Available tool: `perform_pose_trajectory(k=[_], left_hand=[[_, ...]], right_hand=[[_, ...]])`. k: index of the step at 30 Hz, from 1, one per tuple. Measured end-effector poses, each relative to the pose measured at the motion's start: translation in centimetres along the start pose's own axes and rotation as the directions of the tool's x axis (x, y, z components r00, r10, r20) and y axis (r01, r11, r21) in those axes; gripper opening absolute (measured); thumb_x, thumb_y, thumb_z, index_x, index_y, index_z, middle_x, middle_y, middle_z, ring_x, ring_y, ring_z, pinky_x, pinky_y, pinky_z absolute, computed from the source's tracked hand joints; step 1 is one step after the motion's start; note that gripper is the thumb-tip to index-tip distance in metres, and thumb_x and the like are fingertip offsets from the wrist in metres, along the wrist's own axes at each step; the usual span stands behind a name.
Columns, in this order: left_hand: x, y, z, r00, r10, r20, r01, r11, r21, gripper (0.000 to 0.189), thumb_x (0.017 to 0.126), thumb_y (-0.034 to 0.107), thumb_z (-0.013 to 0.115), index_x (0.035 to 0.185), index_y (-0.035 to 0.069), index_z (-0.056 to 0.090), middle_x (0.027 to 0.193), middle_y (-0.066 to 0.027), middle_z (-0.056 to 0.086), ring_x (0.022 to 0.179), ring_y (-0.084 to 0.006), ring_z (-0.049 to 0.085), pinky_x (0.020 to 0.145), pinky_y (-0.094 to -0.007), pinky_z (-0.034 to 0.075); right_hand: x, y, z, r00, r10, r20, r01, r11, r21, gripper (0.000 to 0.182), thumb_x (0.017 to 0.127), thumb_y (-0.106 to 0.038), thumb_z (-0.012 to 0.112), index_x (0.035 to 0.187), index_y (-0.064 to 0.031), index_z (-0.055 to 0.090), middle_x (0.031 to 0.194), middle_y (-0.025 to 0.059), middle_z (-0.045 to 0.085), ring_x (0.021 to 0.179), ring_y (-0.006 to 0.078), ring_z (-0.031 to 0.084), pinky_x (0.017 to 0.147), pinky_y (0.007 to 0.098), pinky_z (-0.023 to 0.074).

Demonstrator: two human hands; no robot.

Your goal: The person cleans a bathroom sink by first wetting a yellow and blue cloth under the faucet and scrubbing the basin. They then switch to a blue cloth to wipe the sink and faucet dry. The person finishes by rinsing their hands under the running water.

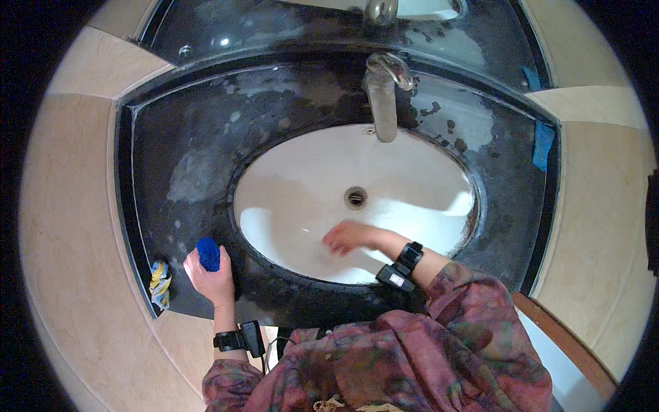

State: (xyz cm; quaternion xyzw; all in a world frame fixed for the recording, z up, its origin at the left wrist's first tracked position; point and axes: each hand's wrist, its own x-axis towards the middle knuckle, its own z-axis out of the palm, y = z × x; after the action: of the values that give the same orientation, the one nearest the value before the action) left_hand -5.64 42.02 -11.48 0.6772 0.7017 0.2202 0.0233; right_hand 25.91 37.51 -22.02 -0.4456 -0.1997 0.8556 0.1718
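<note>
My left hand (209, 279) grips a blue scrub sponge (208, 254) over the left part of the dark stone countertop (206, 134). Thumb and fingers close around the sponge from both sides. Inside the white oval sink basin (298, 165), my right hand (350, 238) hovers below the drain (356, 198), blurred by motion. Its fingers point left and look bent; no object shows in them. Behind the basin stands a metal faucet (383, 98), its spout reaching over the rim. Whether water runs cannot be told.
A crumpled yellow, blue and white cloth (160, 286) lies at the counter's left edge. Something blue and flat (543, 146) rests against the right edge. Wet patches mark the stone around the faucet. A mirror (319, 31) rises along the back. Black devices are strapped to both wrists.
</note>
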Motion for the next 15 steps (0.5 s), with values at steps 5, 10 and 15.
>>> perform_pose_trajectory(k=[5,10,15], left_hand=[[0.0,-0.1,-0.1,0.999,-0.021,0.043,0.02,1.0,0.023,0.038,0.068,0.024,0.071,0.093,-0.001,0.055,0.086,-0.0133,0.055,0.083,-0.0313,0.05,0.074,-0.0387,0.043],[0.3,0.5,-0.3,1.0,-0.01,0.028,0.01,1.0,0.018,0.038,0.068,0.023,0.071,0.093,-0.001,0.055,0.086,-0.0133,0.055,0.083,-0.0315,0.051,0.074,-0.039,0.043],[0.0,-0.2,-0.5,0.999,-0.022,0.023,0.022,1.0,0.014,0.038,0.068,0.023,0.071,0.093,-0.001,0.055,0.086,-0.0134,0.055,0.083,-0.0319,0.051,0.074,-0.039,0.043]], right_hand=[[-2.5,-5.5,-5.9,0.82,-0.202,-0.536,0.473,0.765,0.436,0.025,0.095,-0.019,0.035,0.1,-0.0017,0.053,0.096,0.011,0.059,0.091,0.0219,0.058,0.081,0.036,0.0493],[-2.5,-7.1,-6.8,0.799,-0.357,-0.483,0.601,0.486,0.634,0.024,0.094,-0.016,0.036,0.103,-0.0003,0.051,0.106,0.0154,0.056,0.1,0.026,0.055,0.09,0.0368,0.045],[-2.2,-3.1,0.7,0.976,-0.115,0.184,0.06,0.957,0.283,0.035,0.087,-0.024,0.053,0.11,0.0022,0.054,0.107,0.0154,0.059,0.099,0.0238,0.058,0.088,0.0339,0.0463]])
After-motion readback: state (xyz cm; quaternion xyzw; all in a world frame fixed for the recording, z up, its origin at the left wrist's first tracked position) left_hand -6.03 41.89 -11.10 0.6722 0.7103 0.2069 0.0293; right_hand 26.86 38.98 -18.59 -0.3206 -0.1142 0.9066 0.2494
